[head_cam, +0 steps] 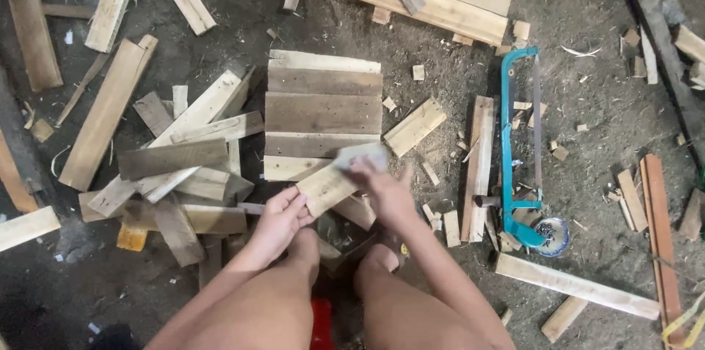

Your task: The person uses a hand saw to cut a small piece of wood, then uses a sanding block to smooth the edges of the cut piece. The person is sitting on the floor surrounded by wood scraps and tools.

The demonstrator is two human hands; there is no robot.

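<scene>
— Down on the dirt floor (88, 276), what's the left hand (279, 219) doing?
— Its fingers pinch the near end of a short wood offcut (325, 187), propped over the knees.
— How would that piece handle?
— Light, stiff and rough, I'd judge; hold it by the ends.
— The right hand (382, 190)?
— Fingers pressed on a grey block (361, 155), blurred, atop the offcut's far end. A blue-framed saw (514, 152) lies well apart.
</scene>
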